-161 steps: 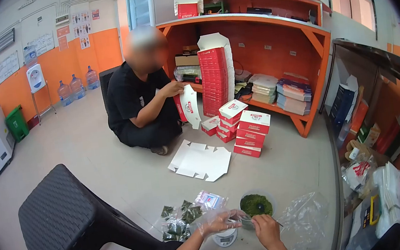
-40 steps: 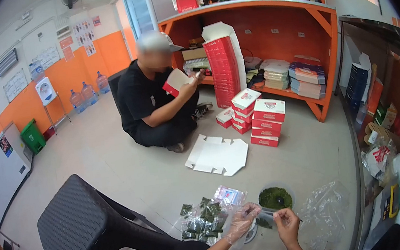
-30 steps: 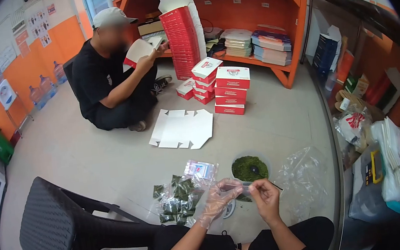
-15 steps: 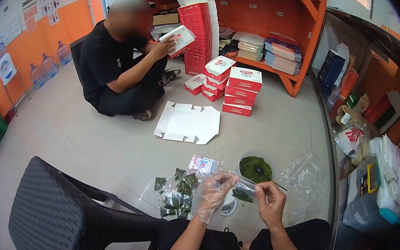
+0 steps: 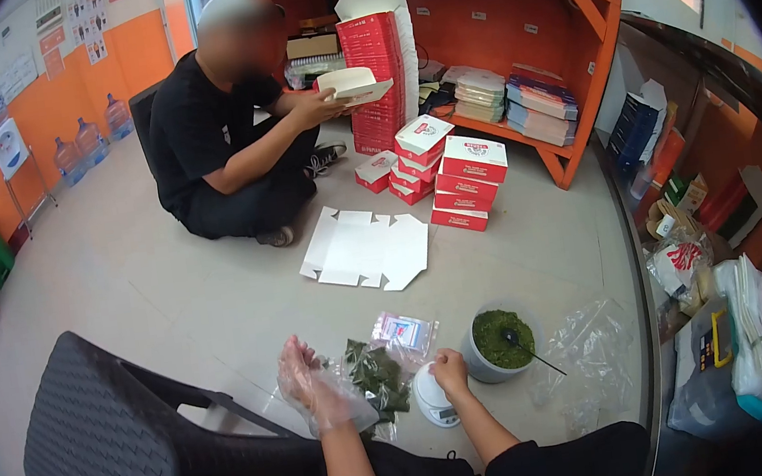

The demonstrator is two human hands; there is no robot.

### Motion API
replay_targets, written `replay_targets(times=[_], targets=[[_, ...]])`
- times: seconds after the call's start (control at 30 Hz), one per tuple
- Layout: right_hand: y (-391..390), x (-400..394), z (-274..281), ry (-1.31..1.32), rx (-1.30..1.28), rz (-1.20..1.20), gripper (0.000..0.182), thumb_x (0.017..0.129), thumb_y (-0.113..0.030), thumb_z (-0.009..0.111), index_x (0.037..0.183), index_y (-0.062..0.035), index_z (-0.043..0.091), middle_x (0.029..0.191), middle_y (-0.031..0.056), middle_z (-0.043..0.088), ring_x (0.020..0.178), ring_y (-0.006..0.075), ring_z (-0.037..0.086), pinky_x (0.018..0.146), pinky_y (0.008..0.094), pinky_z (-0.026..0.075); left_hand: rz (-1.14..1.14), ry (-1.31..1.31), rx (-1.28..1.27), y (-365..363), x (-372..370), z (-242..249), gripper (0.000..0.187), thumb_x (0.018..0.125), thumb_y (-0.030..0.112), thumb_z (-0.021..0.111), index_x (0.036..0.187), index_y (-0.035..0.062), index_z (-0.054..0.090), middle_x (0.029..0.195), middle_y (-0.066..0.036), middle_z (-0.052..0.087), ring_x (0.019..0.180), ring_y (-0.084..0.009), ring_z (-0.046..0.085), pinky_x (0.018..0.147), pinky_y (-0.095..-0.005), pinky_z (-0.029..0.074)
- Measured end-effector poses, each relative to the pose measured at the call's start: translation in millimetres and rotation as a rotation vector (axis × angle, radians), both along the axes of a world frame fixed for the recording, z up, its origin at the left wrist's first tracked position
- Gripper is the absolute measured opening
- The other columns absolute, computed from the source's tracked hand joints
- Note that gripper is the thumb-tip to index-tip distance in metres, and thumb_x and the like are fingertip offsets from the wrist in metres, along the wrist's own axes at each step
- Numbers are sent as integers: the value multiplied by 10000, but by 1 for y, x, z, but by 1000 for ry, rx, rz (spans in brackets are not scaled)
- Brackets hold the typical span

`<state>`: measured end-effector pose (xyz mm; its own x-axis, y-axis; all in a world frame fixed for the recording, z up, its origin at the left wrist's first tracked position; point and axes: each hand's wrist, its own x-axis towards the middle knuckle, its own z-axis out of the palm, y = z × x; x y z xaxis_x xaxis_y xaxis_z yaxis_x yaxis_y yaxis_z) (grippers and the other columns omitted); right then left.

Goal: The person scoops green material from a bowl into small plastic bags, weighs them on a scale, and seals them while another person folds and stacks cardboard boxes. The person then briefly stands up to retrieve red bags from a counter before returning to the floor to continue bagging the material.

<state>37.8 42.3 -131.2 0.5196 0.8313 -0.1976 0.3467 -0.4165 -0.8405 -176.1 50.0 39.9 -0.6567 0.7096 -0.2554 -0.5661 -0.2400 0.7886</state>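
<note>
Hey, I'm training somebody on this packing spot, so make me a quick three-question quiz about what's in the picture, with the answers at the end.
1. Which hand wears a clear plastic glove?
2. True or false: a black spoon rests in the tub of green material.
3. What stands between the green-filled packets and the tub?
A) a stool
B) a white scale
C) a stack of boxes

Key:
1. The left hand
2. True
3. B
</note>
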Motion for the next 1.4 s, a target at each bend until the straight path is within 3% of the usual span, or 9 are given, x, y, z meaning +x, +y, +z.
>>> replay_targets(times=[0.1, 0.3, 0.53, 0.6, 0.7, 0.83, 1.1, 1.33, 1.4], targets=[[33, 9, -31, -388, -79, -116, 253, 780, -136, 644, 983, 14, 663, 921, 193, 676, 860, 269, 671, 729, 355, 531, -33, -42, 26, 7, 3, -4, 276, 866, 305, 651, 1013, 72, 637, 847, 29, 563, 769, -57, 511, 699, -211, 392], [69, 8, -37, -105, -163, -221, 260, 648, -133, 715, 888, -35, 685, 894, 182, 685, 880, 274, 666, 766, 348, 516, -103, -71, 9, 23, 11, -2, 273, 866, 283, 654, 1024, 62, 635, 845, 14, 573, 753, -69, 521, 668, -215, 417], [69, 15, -46, -184, 34, -16, 154, 719, -125, 698, 850, -69, 640, 783, 93, 630, 800, 227, 650, 747, 350, 523, -146, -117, 6, 28, 14, -7, 240, 866, 244, 656, 1016, 57, 641, 832, 11, 578, 730, -73, 525, 637, -208, 418], [61, 16, -15, 784, 154, 21, 84, 803, -69, 611, 883, -73, 587, 815, 61, 582, 778, 242, 627, 762, 436, 533, -149, -120, 14, 28, 16, -10, 231, 867, 237, 656, 1013, 58, 642, 828, 12, 579, 725, -72, 526, 633, -207, 417], [56, 20, 12, 1279, 142, -25, 82, 853, -16, 522, 910, -63, 557, 894, 69, 585, 802, 255, 625, 761, 511, 539, -171, -137, 27, 26, 17, -10, 218, 868, 229, 659, 1008, 62, 645, 822, 15, 580, 716, -72, 529, 630, -208, 417], [59, 23, -6, 1284, 154, -40, 86, 883, -14, 492, 921, -26, 568, 936, 110, 599, 846, 255, 633, 772, 503, 550, -189, -159, 6, 25, 20, -7, 216, 866, 235, 667, 1004, 71, 647, 819, 20, 580, 713, -74, 532, 631, -210, 417], [73, 2, -24, 359, 14, -188, 239, 716, -100, 794, 823, 39, 632, 787, 96, 665, 609, 197, 647, 514, 332, 558, -250, -141, 26, 25, 22, -9, 212, 867, 240, 658, 999, 74, 646, 831, 22, 574, 727, -77, 526, 647, -213, 419], [93, -5, -66, 190, -42, -197, 239, 644, -93, 846, 661, 24, 639, 772, 116, 673, 537, 186, 631, 430, 299, 508, -252, -146, 17, 26, 23, -10, 217, 866, 242, 653, 999, 71, 646, 826, 23, 572, 725, -78, 527, 646, -214, 420], [89, -8, -71, -489, 281, -192, 245, 613, -81, 853, 615, 25, 632, 719, 107, 673, 529, 187, 632, 434, 306, 510, -256, -151, 13, 26, 22, -11, 214, 864, 239, 652, 997, 72, 646, 824, 22, 572, 725, -77, 528, 643, -213, 420]])
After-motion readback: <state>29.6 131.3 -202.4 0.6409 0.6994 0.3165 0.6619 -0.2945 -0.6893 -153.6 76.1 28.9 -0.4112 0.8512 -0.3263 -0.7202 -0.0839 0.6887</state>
